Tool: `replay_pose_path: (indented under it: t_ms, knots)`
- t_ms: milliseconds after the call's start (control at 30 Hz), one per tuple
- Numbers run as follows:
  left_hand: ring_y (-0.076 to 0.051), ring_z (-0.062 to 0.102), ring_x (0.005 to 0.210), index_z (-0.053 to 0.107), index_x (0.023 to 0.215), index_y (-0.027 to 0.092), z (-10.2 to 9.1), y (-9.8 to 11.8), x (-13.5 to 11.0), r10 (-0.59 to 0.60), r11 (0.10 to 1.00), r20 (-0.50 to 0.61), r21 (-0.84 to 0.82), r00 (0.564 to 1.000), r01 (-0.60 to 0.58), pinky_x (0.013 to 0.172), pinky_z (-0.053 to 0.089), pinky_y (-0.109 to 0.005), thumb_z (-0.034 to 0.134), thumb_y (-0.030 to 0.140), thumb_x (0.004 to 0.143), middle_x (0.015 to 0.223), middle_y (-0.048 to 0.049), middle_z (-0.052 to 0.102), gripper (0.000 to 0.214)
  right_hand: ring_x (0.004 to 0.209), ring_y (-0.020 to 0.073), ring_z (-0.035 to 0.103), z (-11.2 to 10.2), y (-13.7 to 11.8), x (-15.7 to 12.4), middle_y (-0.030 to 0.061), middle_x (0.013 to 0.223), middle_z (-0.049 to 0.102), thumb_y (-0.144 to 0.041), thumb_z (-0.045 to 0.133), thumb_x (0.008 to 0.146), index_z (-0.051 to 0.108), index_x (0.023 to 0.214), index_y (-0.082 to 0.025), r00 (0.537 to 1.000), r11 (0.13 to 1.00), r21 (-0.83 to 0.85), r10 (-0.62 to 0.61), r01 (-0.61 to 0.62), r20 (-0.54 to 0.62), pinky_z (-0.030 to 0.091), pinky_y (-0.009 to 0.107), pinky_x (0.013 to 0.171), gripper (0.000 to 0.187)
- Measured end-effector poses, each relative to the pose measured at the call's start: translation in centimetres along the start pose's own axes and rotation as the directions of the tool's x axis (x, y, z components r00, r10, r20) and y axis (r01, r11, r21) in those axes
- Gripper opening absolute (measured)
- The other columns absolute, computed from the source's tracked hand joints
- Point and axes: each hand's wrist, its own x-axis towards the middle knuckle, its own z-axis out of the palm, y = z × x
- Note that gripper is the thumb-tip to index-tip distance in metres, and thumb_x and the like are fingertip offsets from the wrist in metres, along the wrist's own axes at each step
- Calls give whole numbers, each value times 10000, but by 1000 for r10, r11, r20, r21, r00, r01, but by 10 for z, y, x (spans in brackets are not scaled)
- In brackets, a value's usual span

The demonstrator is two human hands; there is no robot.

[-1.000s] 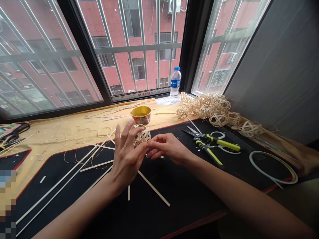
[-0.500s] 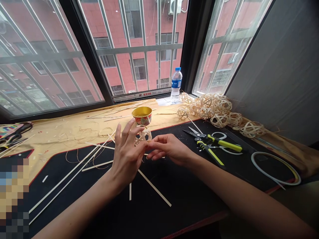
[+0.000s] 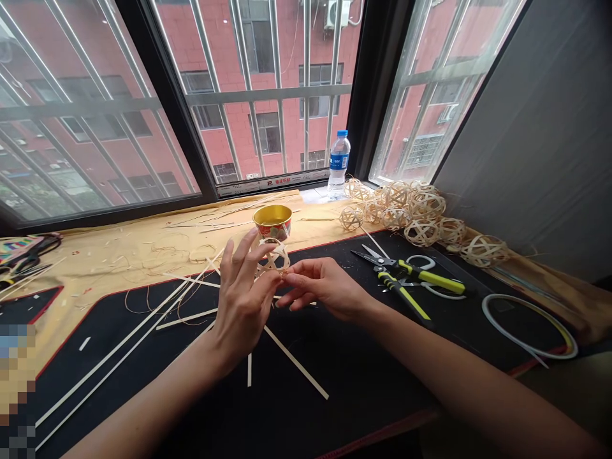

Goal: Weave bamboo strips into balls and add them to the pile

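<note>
A small woven rattan ball [image 3: 274, 256] is held up over the black mat [image 3: 335, 382]. My left hand [image 3: 243, 296] cups it from the left, thumb against it and fingers fanned upward. My right hand [image 3: 322, 287] pinches a thin strip at the ball's right side, fingers pressed together. Long pale strips [image 3: 143, 325] lie across the mat under and left of my hands. A yellow bowl [image 3: 272, 221] stands just behind the ball.
A pile of finished woven balls [image 3: 414, 210] lies at the back right by a water bottle [image 3: 338, 164]. Scissors and yellow-handled cutters [image 3: 411, 275] rest right of my hands. A coiled strip ring [image 3: 528, 319] sits at the far right. Scraps litter the tan cloth [image 3: 119, 248].
The ball has turned slightly in my left hand while my right fingers stay pinched at its side. Both hands have hardly shifted.
</note>
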Motion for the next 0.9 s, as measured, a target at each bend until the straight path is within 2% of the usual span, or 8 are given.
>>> replay_pose_path:
  t_ms: [233,400,500,633,700,800,833,900]
  knots:
    - [-336,371,1345,636,808,162,3,2,-2,-21,1000,20,-6,1000,21,1063,311,-623,556,70,842,1231,-151,598,126,618,144,701,-1,7,1,40,750,701,-406,811,594,631,804,-113,997,995,-71,-73,71,-29,551,212,541,403]
    - [-331,339,1362,634,797,145,6,1,-3,-83,991,91,-100,992,93,1064,333,-585,525,61,851,1261,-163,570,148,648,165,697,1,13,1,38,736,679,-314,682,737,618,796,-132,982,942,-297,-182,156,-61,549,240,531,202]
    - [-322,289,1384,645,763,159,5,-2,-2,-140,968,155,-188,978,168,1094,308,-554,537,78,841,1289,-139,536,156,651,172,689,2,16,0,47,735,686,-208,579,795,624,812,-149,949,815,-531,-308,232,-58,533,250,542,76]
    - [-336,262,1387,645,705,179,3,-8,2,-266,911,277,-241,923,335,1111,265,-567,583,143,801,1278,-112,520,120,629,150,653,2,17,-1,41,725,704,-123,557,791,630,769,-162,882,559,-777,-471,289,-11,485,240,593,86]
    - [-342,287,1371,636,686,179,4,-11,3,-321,873,342,-255,883,416,1110,260,-570,594,169,777,1285,-111,513,101,617,142,640,2,17,-1,35,725,713,-118,568,791,640,770,-163,870,462,-847,-493,262,1,457,230,596,88]
    - [-339,370,1317,621,659,178,5,-14,4,-384,823,423,-246,821,512,1092,295,-559,598,176,752,1294,-111,510,96,624,136,644,4,15,-3,35,766,729,-122,570,801,657,814,-165,880,382,-901,-476,206,-1,436,218,610,98]
    - [-339,383,1305,616,656,177,4,-13,4,-389,827,422,-232,819,512,1083,306,-556,596,172,750,1290,-114,511,96,626,134,645,4,14,-4,35,775,732,-124,568,805,661,827,-166,884,362,-912,-468,192,0,432,217,617,104]
    - [-355,358,1311,612,679,167,3,-10,3,-341,894,359,-161,869,418,1068,314,-563,584,152,757,1304,-138,490,84,629,135,645,5,13,-5,37,780,734,-137,567,812,667,835,-169,891,315,-935,-455,161,0,423,217,625,108]
